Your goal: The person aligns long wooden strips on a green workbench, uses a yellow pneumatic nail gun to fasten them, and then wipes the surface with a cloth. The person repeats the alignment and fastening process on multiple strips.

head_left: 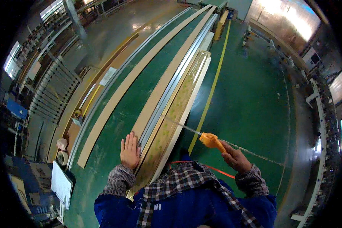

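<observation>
My left hand (130, 151) lies flat, fingers stretched out, over the near end of a long tan strip (155, 102) beside grey metal profiles (174, 84). In my right hand (236, 157) is an orange pistol-shaped tool (212, 140) with a long thin metal shaft; its exact kind is unclear. The fingers wrap round its handle. The shaft points left, its tip over a long, glossy, yellowish film-wrapped bundle (167, 123). Whether the tip touches the bundle cannot be made out.
Another tan strip (116, 95) lies farther left on the green table (129, 117). Tape rolls (62, 157) and a white board (61, 184) are at the left edge. A red cord (220, 172) runs by my waist. Right stands a long white-framed rack (316, 114); a yellow line (210, 100) crosses the floor.
</observation>
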`<state>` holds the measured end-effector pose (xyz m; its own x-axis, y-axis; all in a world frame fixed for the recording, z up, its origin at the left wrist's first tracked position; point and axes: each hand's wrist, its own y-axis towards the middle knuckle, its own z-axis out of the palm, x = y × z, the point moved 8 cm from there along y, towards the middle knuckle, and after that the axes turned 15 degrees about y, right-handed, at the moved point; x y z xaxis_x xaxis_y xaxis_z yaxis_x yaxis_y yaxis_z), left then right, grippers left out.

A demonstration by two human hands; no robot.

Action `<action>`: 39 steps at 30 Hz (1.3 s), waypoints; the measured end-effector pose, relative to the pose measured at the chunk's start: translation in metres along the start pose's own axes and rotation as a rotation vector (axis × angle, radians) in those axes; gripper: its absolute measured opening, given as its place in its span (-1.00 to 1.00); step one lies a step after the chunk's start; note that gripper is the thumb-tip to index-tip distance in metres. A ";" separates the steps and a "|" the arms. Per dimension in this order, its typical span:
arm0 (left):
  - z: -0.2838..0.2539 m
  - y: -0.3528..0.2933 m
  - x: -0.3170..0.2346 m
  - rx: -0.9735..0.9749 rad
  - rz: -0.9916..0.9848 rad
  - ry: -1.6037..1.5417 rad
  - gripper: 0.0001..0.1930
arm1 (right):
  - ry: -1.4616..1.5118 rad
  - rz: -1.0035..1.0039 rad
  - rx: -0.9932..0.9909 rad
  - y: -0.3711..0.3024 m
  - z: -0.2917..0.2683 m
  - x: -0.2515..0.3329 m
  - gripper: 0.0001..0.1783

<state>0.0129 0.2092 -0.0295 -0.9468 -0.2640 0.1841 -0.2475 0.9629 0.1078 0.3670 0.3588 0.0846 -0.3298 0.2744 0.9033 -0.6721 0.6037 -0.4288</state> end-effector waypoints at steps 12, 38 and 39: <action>0.005 -0.023 0.013 -0.079 -0.036 -0.045 -0.41 | -0.302 -0.322 0.203 0.024 0.019 0.003 -0.46; 0.021 0.245 -0.059 -0.074 0.241 0.009 -0.28 | -0.249 0.059 -1.102 -0.031 -0.135 -0.236 -0.50; 0.020 0.243 -0.059 -0.092 0.235 -0.012 -0.29 | -0.270 0.138 -1.122 -0.035 -0.147 -0.262 -0.50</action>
<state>0.0043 0.4598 -0.0341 -0.9785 -0.0322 0.2036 -0.0009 0.9884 0.1522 0.5747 0.3755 -0.1352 -0.5763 0.3028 0.7591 0.3009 0.9422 -0.1475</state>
